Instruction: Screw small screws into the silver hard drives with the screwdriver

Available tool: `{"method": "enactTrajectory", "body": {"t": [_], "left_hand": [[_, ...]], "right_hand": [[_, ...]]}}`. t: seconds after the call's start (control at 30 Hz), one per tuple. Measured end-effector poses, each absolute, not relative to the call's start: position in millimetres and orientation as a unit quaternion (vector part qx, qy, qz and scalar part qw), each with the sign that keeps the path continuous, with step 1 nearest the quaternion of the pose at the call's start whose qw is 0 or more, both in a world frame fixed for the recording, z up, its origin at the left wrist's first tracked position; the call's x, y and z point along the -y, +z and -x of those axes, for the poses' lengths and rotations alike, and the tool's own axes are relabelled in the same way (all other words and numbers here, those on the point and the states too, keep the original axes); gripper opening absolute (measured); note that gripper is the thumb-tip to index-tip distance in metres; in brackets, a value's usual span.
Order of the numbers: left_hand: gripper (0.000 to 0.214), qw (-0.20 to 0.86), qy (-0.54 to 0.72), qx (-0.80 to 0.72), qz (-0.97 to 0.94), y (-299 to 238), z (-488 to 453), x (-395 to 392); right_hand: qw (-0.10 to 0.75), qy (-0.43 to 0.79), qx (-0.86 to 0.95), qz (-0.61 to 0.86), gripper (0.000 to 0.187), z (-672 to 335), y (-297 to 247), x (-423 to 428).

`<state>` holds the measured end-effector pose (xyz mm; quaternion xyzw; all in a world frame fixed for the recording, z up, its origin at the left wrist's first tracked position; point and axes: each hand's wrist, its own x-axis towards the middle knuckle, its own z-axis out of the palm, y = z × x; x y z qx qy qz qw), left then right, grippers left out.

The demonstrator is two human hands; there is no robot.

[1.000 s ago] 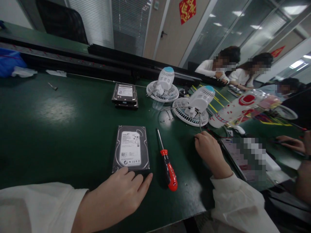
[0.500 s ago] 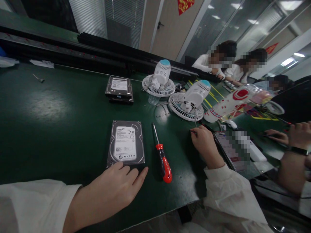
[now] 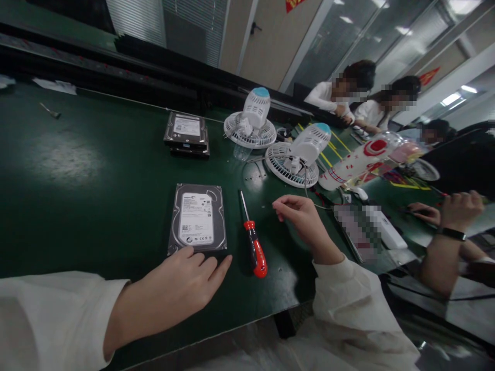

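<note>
A hard drive (image 3: pixel 197 219) with a white label lies flat, label up, on the green table. My left hand (image 3: pixel 181 281) is at its near edge, back of the hand up. Its fingers are bent against that edge with hidden tips, while the little finger stretches to the right. To the right of the drive lies a red and black screwdriver (image 3: pixel 255 250), tip pointing away from me. Beyond its handle, my right hand (image 3: pixel 299 219) hovers with thumb and forefinger pinched together; anything between them is too small to make out.
Stacked hard drives (image 3: pixel 186 133) sit farther back. Two white fans (image 3: pixel 253 123) lie face down beside a clear plastic cup (image 3: pixel 242 151). Small dark bits (image 3: pixel 255 178) are on the table. A phone (image 3: pixel 358 234) and a patterned bottle (image 3: pixel 356 165) stand rightward, near another person's arm (image 3: pixel 444 257).
My right hand has come left from beside the fan cable toward the screwdriver, thumb and forefinger together. My left hand stays at the drive. The view has shifted slightly.
</note>
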<state>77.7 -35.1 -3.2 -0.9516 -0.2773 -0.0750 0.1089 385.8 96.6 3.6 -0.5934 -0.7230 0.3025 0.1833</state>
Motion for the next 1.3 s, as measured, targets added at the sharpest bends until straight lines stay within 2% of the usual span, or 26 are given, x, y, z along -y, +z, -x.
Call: {"method": "enactTrajectory", "body": {"t": [0.1,0.23,0.57,0.9,1.3], "left_hand": [[0.047,0.108,-0.068,0.275,0.953,-3.3,-77.7,35.0],[0.047,0.107,-0.055,0.273,0.955,-1.6,-77.2,35.3],[0.053,0.109,-0.066,0.266,0.956,-2.9,-75.0,34.3],[0.055,0.103,-0.074,0.269,0.955,-8.9,-73.4,36.3],[0.053,0.099,-0.066,0.260,0.958,-1.2,-72.7,36.3]], "right_hand": [[0.195,0.364,0.719,0.559,0.038,-371.0,2.0,-89.8],[0.215,0.383,0.720,0.537,0.038,-363.4,-1.2,-89.3],[0.230,0.350,0.719,0.554,0.039,-396.5,4.3,-99.3],[0.154,0.304,0.776,0.531,0.035,-416.9,7.5,-95.8],[0.141,0.211,0.810,0.529,0.033,-407.2,3.4,-95.2]]}}
